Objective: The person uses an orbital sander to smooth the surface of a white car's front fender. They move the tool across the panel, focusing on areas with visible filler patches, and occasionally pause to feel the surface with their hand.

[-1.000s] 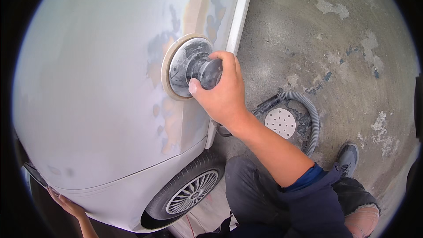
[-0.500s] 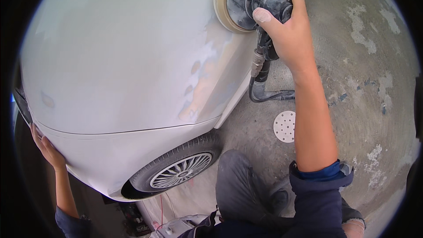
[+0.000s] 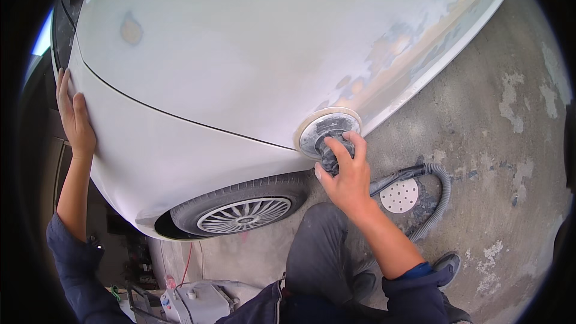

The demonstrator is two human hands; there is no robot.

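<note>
My right hand [image 3: 349, 175] grips a round orbital sander [image 3: 327, 133] by its black grip. The sander's disc lies against the white car panel [image 3: 234, 66], at its lower corner beside the seam above the rear of the wheel [image 3: 245, 216]. Sanded patches [image 3: 390, 54] in tan and grey run along the panel's lower edge. My left hand [image 3: 75, 121] rests flat with fingers stretched on the far left edge of the car body, holding nothing. My right palm hides part of the sander's handle.
A grey ribbed hose [image 3: 443, 195] curls over the concrete floor [image 3: 480, 138]. Inside its loop lies a white perforated sanding disc [image 3: 399, 197]. My bent knee [image 3: 321, 228] is close to the tyre. A grey machine [image 3: 198, 303] with a red cord stands at the lower left.
My right hand has brought the sander down and back along the panel to the corner by the wheel. The view has turned, and my left hand stays against the car body.
</note>
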